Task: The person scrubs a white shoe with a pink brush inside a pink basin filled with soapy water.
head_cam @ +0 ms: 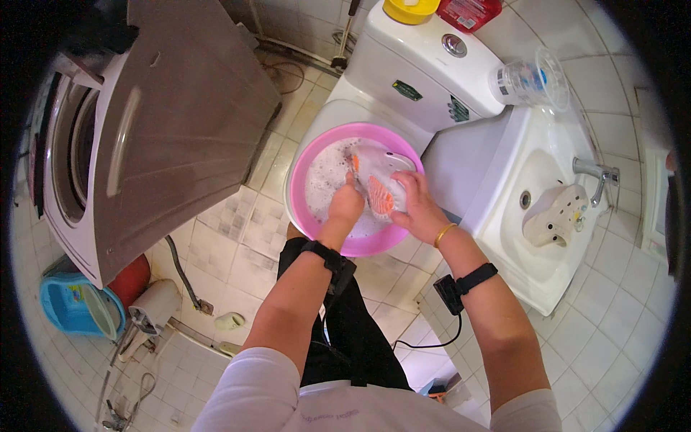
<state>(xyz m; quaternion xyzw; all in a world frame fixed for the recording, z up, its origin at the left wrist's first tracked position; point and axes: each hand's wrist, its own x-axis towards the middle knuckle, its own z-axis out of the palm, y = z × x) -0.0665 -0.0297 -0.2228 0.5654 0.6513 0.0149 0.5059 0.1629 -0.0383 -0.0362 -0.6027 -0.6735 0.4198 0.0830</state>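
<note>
A round pink plastic basin [353,249] rests on the closed toilet lid, holding foamy water. Over the suds, my right hand [418,202] grips a wet white clog [384,164] with an orange patterned part of its sole turned up. My left hand [347,204] is at the clog's left side, index finger pointing toward its edge; whether it holds something small is hidden. A second pale clog [556,218] with round holes lies in the white washbasin at the right, below the faucet [596,175].
The toilet tank [421,70] stands behind the basin, with a clear plastic cup [532,81], a yellow container [411,11] and a red bottle [468,13] on top. A washing machine [178,108] is at left. A blue tub [65,310] and a shoe [229,321] lie lower left.
</note>
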